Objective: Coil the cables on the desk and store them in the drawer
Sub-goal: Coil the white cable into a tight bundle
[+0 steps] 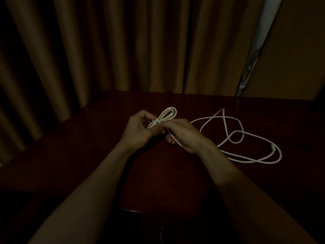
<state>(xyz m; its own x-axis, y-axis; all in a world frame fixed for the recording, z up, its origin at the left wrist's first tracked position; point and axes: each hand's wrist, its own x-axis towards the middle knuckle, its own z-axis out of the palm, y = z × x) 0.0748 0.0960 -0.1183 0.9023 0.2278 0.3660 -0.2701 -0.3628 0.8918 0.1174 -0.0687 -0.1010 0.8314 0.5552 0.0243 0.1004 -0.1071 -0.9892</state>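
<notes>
Coiling in progress: left hand (139, 131) clasps the small white cable bundle (167, 114) over the dark wooden desk (158, 173), right hand (184, 136) pinches its strand; sprawled white loops (246, 147) at right (drawer unseen) need winding next.

On the desk (88, 155), loose cable loops (255, 162) lie right of the coiled bundle (168, 112); curtains (123, 50) hang behind.

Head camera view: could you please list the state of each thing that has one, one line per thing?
left hand: grips the coiled cable.
right hand: pinches a strand at the wrap of the coiled cable.
coiled cable: bundled in loops, wrapped at the middle, held by both hands.
loose cable: uncoiled, lying in open loops on the desk; whether it joins the bundle, cannot tell.
curtain: drawn shut.
</notes>
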